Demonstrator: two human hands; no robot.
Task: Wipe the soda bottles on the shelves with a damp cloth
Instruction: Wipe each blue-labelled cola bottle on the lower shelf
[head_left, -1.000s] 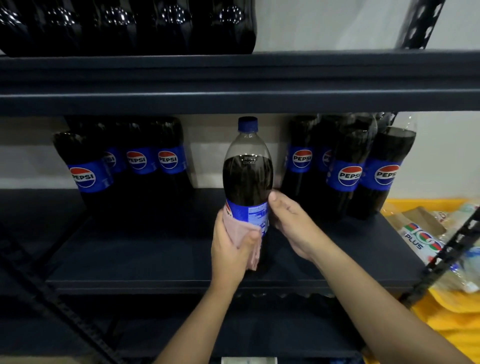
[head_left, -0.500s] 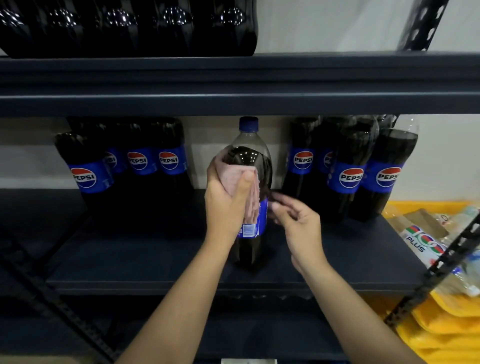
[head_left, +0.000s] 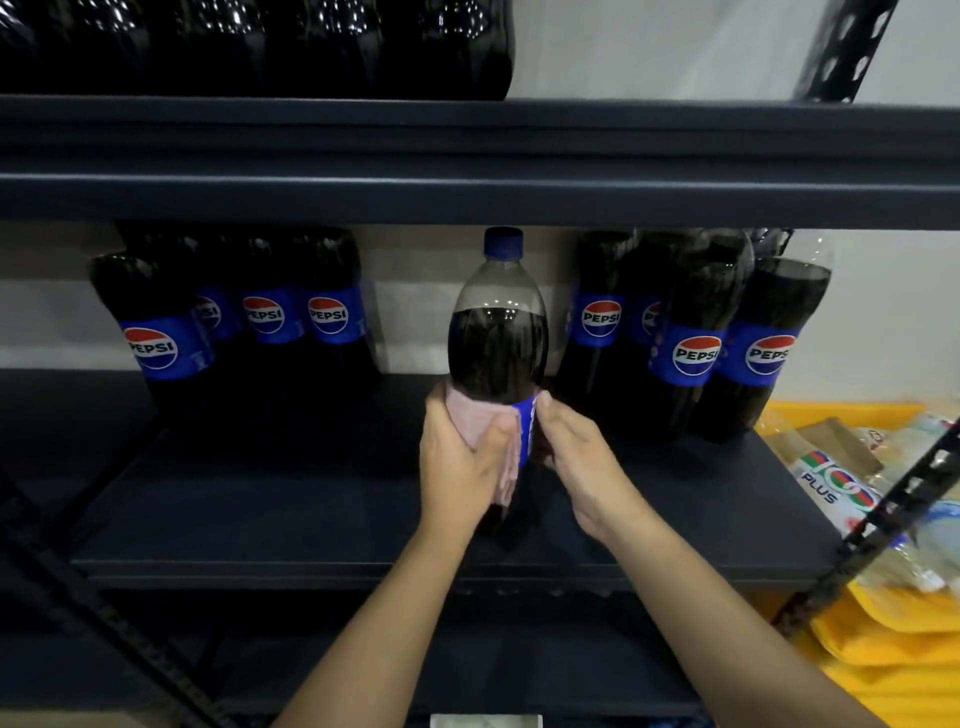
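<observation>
A cola bottle with a blue cap stands upright near the front of the middle shelf. My left hand presses a pink cloth against the bottle's left side at label height, fingers wrapped round it. My right hand holds the bottle's right side at the blue label, thumb on the front. The lower part of the bottle is hidden behind both hands.
Several Pepsi bottles stand at the back left and another group of Pepsi bottles at the back right. More dark bottles fill the upper shelf. Yellow bags and a 100 Plus pack lie beyond the shelf's right post.
My left hand slid the cloth from the bottle's shoulder back down to the label. My right hand moved back onto the bottle's right side.
</observation>
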